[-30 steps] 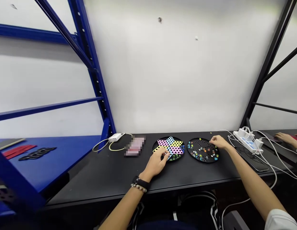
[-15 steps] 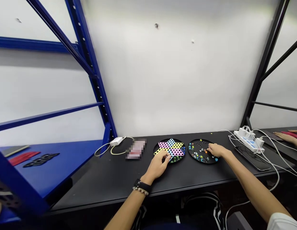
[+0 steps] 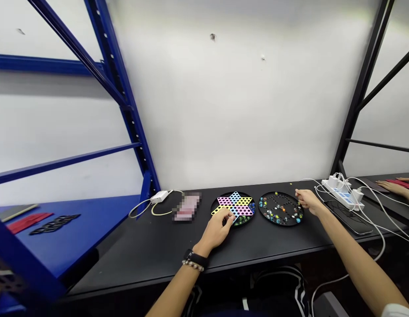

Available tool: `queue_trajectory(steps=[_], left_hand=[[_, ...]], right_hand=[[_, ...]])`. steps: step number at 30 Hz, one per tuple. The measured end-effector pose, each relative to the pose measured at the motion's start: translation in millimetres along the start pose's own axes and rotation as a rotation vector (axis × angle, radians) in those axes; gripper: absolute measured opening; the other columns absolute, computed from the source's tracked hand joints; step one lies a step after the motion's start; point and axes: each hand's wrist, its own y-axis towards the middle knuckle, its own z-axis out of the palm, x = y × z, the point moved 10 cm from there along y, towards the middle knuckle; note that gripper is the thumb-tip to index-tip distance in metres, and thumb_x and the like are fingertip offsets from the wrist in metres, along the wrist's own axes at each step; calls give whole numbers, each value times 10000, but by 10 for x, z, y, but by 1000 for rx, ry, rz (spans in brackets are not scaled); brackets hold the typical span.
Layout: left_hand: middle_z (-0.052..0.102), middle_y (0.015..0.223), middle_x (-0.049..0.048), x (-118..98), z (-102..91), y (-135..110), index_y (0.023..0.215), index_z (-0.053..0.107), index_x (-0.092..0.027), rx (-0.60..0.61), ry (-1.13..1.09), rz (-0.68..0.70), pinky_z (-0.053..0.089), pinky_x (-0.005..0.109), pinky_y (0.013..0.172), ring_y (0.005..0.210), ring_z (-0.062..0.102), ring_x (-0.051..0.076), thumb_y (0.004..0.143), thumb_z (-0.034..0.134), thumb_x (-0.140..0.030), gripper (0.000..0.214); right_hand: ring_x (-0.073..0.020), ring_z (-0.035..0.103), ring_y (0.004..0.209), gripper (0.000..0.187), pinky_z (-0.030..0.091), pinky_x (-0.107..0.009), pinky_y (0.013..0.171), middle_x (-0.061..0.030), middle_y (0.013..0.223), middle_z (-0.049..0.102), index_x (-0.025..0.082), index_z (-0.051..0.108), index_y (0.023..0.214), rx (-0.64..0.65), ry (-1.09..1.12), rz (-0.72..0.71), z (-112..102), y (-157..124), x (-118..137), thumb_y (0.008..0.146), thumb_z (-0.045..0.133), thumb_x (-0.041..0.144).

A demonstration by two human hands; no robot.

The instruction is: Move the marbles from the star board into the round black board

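My left hand (image 3: 219, 224), fingers curled and pinched together, rests over the lower left of the star-shaped Chinese checkers board (image 3: 243, 201). This coloured, holed board sits on a round black tray (image 3: 226, 193), with marbles showing around its points. Over the right rim of a second round black tray (image 3: 272, 222) is my right hand (image 3: 308, 201), thumb and fingers closed together. Glass marbles (image 3: 277, 219) of several colours lie around that tray and a few lie in its middle. Whatever is between the fingertips of either hand is too small or hidden to make out.
On the right, a white power strip (image 3: 344, 194) with plugs and cables stands beside a black phone (image 3: 351, 220). A white adapter (image 3: 160, 196) and a blurred pinkish object (image 3: 187, 207) lie left. Another person's hands (image 3: 394, 188) show at far right, near blue and black rack posts.
My right hand has moved right, from above the marbles inside the second tray to its right rim. My left hand stays in place at the star board.
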Motion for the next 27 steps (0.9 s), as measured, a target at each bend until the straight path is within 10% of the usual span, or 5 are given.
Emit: queue_trajectory(steps=[8,27], left_hand=[[638,835,23,-19,-14,2,801,603,-219,-12,7,8,469,304,720,765,588,178,917,468,-338,213],[629,835,28,-9,-1,-16,787,581,-215,14,7,-6,464,317,733,765,569,182,927,459,-353,232]], right_hand=[[-196,647,740,254,376,-253,599,-61,800,706,195,623,723,112,-1013,-32,67,-185,-69,773,656,442],[-278,663,880,190,410,-327,707,-106,954,702,214,584,897,209,-1182,-75,386,-281,-73,900,514,390]])
